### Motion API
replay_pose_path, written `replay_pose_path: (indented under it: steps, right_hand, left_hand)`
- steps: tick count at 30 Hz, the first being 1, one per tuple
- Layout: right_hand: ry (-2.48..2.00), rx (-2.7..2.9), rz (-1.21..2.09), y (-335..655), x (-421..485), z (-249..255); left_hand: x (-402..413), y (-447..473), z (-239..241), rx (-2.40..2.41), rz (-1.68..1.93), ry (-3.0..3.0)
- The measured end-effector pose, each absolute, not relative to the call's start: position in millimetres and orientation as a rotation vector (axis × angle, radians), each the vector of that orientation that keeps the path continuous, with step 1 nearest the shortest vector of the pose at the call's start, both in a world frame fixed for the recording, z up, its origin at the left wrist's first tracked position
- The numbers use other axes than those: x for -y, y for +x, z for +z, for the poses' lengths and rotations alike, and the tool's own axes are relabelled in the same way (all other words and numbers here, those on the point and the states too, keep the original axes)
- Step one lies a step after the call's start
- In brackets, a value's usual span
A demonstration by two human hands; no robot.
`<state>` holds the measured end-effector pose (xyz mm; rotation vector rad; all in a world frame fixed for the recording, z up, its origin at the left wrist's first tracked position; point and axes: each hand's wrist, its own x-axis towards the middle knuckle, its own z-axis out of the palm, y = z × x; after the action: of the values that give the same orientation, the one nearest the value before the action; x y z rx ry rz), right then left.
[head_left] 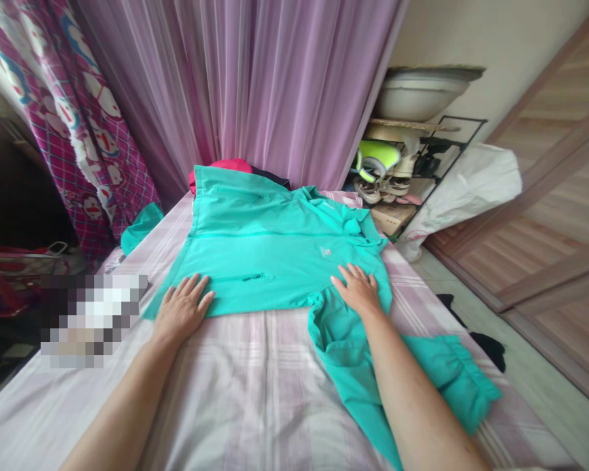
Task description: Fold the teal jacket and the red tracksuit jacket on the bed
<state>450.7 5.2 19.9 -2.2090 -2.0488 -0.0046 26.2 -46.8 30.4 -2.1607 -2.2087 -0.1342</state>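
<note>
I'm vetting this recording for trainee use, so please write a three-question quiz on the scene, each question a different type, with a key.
1. Multiple choice: which hand lies nearer the pale logo on the turquoise jacket? a) left b) right c) both equally near
2. True or false: the left hand is clenched in a fist.
3. Fill in the blank: the jacket's near sleeve passes beneath the person's right ____.

Key:
1. b, the right hand rests just beside it.
2. False, it lies open and flat on the jacket.
3. forearm
</note>
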Motion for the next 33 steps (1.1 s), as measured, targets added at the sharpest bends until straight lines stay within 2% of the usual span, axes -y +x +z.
replay_pose_path:
  steps: [33]
  right_hand:
    - [-2.232, 2.056, -0.048, 442.5, -2.3, 24.2]
  left_hand:
    - [46.1, 15.8, 31.0, 2.313, -0.142, -2.048]
